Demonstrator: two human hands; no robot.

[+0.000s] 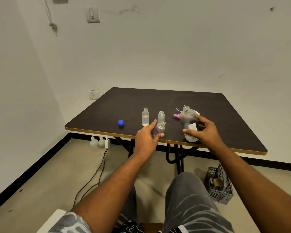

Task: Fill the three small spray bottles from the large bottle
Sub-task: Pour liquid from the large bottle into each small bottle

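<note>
near the front edge of the dark surface [225, 125], the left grip [146, 140] pinches a small bottle [159, 128] between thumb and fingers. the bottle is tilted, its open neck leaning right. just behind it two more stand upright and uncapped: the left bottle [145, 117] holds clear liquid to about half; how full the right bottle [161, 116] is, i cannot tell. the right grip [205, 132] is curled round the large bottle [188, 119], which is upright and uncapped, with a little liquid at its base. a pink sprayer [176, 116] lies just behind it. a blue cap [120, 122] sits apart to the left. a grey basket [220, 185] rests on the floor.
</note>
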